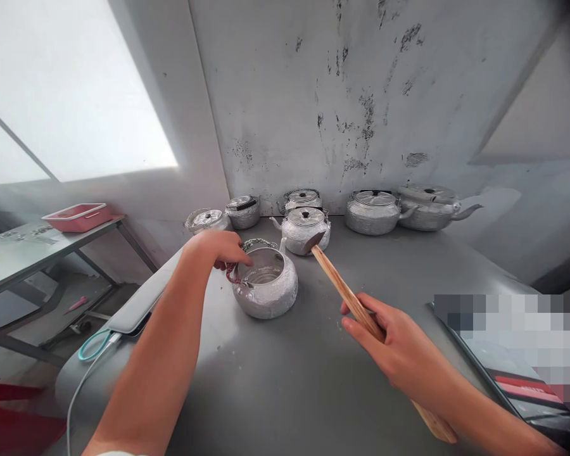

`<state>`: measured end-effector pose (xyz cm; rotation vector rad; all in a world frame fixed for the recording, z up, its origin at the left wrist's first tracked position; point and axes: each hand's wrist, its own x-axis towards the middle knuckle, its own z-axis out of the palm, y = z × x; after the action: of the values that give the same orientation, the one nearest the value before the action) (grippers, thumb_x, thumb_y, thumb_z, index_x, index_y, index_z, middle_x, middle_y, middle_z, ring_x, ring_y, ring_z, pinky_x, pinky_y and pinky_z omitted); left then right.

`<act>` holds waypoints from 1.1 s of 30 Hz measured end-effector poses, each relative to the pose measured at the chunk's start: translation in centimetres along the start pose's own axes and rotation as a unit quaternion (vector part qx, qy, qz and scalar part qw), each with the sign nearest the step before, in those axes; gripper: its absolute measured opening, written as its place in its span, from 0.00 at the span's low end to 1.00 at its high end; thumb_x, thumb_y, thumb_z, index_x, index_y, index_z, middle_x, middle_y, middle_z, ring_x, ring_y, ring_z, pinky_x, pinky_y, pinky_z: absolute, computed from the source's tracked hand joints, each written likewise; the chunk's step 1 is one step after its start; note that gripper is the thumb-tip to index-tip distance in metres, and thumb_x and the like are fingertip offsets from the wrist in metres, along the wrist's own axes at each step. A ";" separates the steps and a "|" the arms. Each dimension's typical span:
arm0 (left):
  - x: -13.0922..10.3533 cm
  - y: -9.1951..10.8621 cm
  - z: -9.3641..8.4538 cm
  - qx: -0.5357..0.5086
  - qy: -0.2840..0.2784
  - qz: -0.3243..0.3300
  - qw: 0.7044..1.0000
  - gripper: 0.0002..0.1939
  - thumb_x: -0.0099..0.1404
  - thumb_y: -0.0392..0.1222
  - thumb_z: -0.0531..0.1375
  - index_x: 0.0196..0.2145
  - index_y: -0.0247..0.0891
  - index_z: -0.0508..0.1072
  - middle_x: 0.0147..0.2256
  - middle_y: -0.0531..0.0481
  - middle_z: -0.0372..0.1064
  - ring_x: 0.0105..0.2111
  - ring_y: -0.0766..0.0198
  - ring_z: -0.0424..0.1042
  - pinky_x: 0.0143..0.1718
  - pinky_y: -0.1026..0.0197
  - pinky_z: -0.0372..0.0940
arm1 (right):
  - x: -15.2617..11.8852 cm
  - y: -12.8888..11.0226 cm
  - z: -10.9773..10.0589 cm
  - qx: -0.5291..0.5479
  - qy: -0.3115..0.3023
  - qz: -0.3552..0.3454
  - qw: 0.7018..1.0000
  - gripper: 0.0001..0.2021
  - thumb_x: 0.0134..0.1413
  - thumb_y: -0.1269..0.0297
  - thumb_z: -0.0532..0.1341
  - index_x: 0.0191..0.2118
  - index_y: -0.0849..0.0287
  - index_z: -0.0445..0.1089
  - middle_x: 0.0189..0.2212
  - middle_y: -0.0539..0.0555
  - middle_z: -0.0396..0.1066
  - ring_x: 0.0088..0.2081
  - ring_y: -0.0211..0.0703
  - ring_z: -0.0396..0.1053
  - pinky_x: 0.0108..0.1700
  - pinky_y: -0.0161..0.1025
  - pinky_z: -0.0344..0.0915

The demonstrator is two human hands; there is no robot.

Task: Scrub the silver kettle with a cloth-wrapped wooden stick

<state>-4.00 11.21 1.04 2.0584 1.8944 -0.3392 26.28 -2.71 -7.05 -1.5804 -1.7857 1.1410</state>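
An open silver kettle (272, 299) with a hammered-looking surface stands upright on the grey table, its lid off and its inside showing. My left hand (222, 246) is closed on the kettle's wrapped bail handle (259, 242), at the left above the rim; part of the grip is hidden. In my right hand (384, 332) is a hammer (344, 290) with a long wooden handle and a small dark metal head. The head points away from me, in front of a lidded kettle (306, 228) behind the open one, and whether it touches anything I cannot tell.
More lidded kettles, such as a wide one (373, 212), line the back by the stained wall (285, 126). A laptop-like slab (145, 294) with a cable (78, 386) lies at the left edge. A printed box or folder (527, 386) is at right. A side table holds a pink tub (78, 218).
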 end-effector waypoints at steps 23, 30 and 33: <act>1.0 1.8 0.4 0.053 0.115 0.062 0.990 0.18 0.60 0.38 0.57 0.48 0.44 0.75 0.47 0.45 0.75 0.42 0.53 0.76 0.36 0.61 0.68 | -0.1 0.0 0.0 -0.001 0.002 -0.001 1.000 0.10 0.63 0.52 0.54 0.39 0.52 0.62 0.21 0.41 0.45 0.20 0.35 0.46 0.20 0.32 0.48; -0.1 2.7 0.2 0.051 0.231 0.090 0.967 0.20 0.63 0.40 0.54 0.52 0.45 0.72 0.49 0.48 0.75 0.48 0.51 0.73 0.42 0.58 0.67 | -0.1 0.0 -0.1 0.010 -0.001 -0.009 1.000 0.10 0.64 0.52 0.54 0.40 0.52 0.63 0.21 0.41 0.44 0.21 0.35 0.45 0.21 0.32 0.48; -0.4 3.0 0.2 0.051 0.272 0.096 0.956 0.24 0.66 0.44 0.53 0.59 0.46 0.67 0.53 0.47 0.72 0.52 0.49 0.69 0.45 0.56 0.65 | -0.4 -0.1 -0.2 0.031 -0.027 -0.028 0.999 0.11 0.65 0.51 0.53 0.40 0.52 0.63 0.22 0.42 0.45 0.22 0.36 0.45 0.22 0.33 0.48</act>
<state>-1.04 10.54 1.25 2.5783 1.9592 0.2080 26.44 -3.02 -6.83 -1.4677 -1.7996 1.2104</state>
